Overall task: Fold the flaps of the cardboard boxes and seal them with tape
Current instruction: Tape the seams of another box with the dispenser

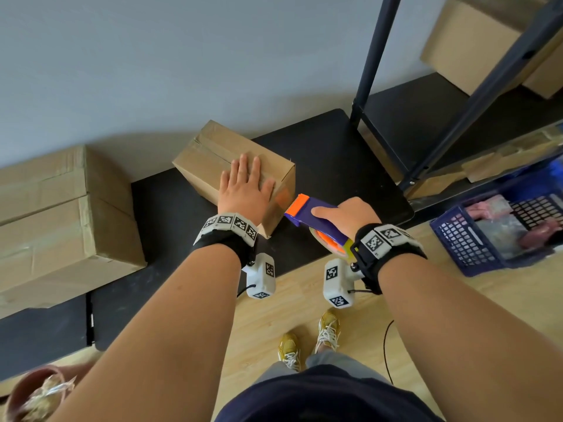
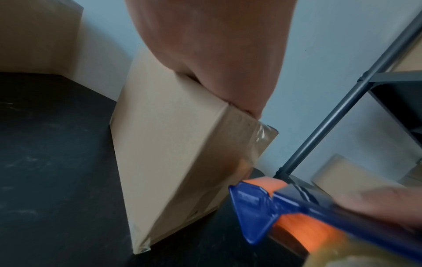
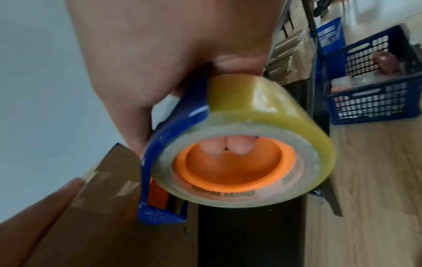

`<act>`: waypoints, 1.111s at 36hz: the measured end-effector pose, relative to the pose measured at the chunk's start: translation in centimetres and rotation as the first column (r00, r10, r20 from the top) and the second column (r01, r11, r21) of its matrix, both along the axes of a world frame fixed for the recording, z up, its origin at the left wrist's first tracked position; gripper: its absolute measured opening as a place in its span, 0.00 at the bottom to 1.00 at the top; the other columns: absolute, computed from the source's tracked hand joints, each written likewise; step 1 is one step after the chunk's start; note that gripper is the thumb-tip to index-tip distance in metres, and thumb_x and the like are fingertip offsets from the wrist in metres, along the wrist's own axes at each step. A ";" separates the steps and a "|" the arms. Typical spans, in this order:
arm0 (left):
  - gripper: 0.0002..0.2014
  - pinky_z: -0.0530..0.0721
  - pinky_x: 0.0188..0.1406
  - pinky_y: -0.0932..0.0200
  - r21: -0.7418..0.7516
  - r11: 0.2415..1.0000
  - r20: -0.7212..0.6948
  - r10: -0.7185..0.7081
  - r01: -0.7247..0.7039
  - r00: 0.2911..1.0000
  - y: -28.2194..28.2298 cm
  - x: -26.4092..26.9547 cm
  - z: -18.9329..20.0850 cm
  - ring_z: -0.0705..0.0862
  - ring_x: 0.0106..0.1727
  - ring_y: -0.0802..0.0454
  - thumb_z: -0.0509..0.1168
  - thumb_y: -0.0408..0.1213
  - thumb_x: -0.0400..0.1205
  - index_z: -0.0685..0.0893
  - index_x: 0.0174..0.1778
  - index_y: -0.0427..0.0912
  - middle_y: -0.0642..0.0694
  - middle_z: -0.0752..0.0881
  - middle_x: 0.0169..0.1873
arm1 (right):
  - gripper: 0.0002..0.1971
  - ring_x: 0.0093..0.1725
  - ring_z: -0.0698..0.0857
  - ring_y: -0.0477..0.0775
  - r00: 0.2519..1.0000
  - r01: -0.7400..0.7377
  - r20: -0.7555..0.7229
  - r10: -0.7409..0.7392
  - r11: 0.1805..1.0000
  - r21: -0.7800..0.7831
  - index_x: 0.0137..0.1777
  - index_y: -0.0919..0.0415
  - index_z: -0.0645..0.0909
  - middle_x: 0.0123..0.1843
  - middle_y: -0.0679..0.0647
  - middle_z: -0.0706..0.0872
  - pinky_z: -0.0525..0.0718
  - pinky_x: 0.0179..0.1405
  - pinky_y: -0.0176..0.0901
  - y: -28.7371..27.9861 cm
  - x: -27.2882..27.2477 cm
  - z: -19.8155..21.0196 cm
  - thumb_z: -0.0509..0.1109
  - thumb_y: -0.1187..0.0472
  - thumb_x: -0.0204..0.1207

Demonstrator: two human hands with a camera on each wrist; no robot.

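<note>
A small closed cardboard box (image 1: 210,153) stands on the black mat (image 1: 329,153) by the wall. Clear tape runs along its top seam and down its near end (image 2: 255,144). My left hand (image 1: 243,184) lies flat on the box top with straight fingers, pressing it down. My right hand (image 1: 344,216) grips a blue and orange tape dispenser (image 1: 307,211) holding a roll of clear tape (image 3: 258,112). The dispenser's orange toothed edge (image 1: 300,201) sits just off the box's near right end. My fingertips (image 3: 226,147) show through the roll's orange core.
Two larger taped boxes (image 1: 58,214) are stacked at the left. A dark metal shelf frame (image 1: 374,71) with cardboard boxes (image 1: 475,41) rises at the right. A blue plastic crate (image 1: 499,229) with wrapped items sits on the wooden floor (image 1: 304,300). A reddish bowl (image 1: 33,394) is at bottom left.
</note>
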State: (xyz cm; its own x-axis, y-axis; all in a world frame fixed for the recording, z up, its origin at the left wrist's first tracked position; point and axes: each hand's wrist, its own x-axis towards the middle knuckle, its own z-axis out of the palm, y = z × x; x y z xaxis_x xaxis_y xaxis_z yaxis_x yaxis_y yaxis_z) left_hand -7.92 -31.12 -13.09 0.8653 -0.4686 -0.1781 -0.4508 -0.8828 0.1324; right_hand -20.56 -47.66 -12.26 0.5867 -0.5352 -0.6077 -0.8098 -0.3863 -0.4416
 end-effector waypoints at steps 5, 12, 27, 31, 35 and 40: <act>0.41 0.36 0.82 0.47 0.015 1.000 0.011 -0.009 0.009 1.000 0.1 -0.1 -0.1 0.36 0.84 0.50 0.35 0.71 0.80 0.39 0.85 0.51 0.49 0.38 0.84 | 0.29 0.44 0.86 0.56 0.999 -0.045 -0.028 0.044 0.999 -0.027 0.57 0.59 0.76 0.45 0.56 0.85 0.85 0.49 0.48 0.7 2.8 1.0 0.72 0.34 0.70; 0.41 0.39 0.83 0.44 0.032 0.999 0.033 -0.010 0.009 0.999 -0.3 0.2 -0.4 0.37 0.84 0.49 0.34 0.71 0.80 0.39 0.85 0.50 0.47 0.39 0.84 | 0.21 0.40 0.87 0.55 1.000 -0.005 -0.022 0.006 0.998 0.066 0.40 0.57 0.76 0.40 0.56 0.86 0.83 0.45 0.46 -0.1 5.8 2.5 0.77 0.39 0.67; 0.42 0.38 0.83 0.43 0.086 0.996 0.082 0.012 -0.019 0.997 -0.5 -0.3 -0.3 0.38 0.84 0.47 0.46 0.67 0.80 0.38 0.85 0.49 0.47 0.39 0.84 | 0.16 0.36 0.83 0.55 0.984 0.063 -0.174 -0.030 0.980 0.187 0.41 0.60 0.79 0.38 0.57 0.84 0.78 0.36 0.45 -1.8 3.4 1.0 0.77 0.48 0.73; 0.41 0.38 0.82 0.42 0.058 0.992 0.088 0.103 -0.108 0.991 -1.4 -0.9 -0.4 0.38 0.84 0.46 0.45 0.65 0.80 0.39 0.85 0.49 0.46 0.40 0.84 | 0.18 0.36 0.81 0.55 0.982 0.110 -0.172 -0.080 0.979 0.170 0.39 0.60 0.76 0.38 0.57 0.82 0.76 0.37 0.46 -2.3 2.7 0.4 0.77 0.46 0.73; 0.42 0.39 0.82 0.40 0.011 0.954 0.064 0.297 -0.298 0.953 -3.4 -2.0 -0.2 0.38 0.84 0.43 0.43 0.65 0.81 0.38 0.85 0.44 0.42 0.39 0.84 | 0.20 0.35 0.79 0.53 0.985 0.152 -0.108 -0.137 0.977 0.149 0.37 0.58 0.73 0.37 0.55 0.80 0.75 0.43 0.47 -3.0 2.5 0.6 0.76 0.45 0.74; 0.42 0.36 0.80 0.40 -0.084 0.892 -0.075 0.438 -0.444 0.896 -5.6 -1.7 0.6 0.37 0.84 0.42 0.40 0.66 0.82 0.38 0.84 0.42 0.40 0.39 0.84 | 0.21 0.35 0.78 0.50 0.988 0.151 -0.029 -0.149 0.983 0.107 0.48 0.59 0.74 0.37 0.53 0.79 0.75 0.44 0.45 -4.1 2.7 1.6 0.75 0.42 0.74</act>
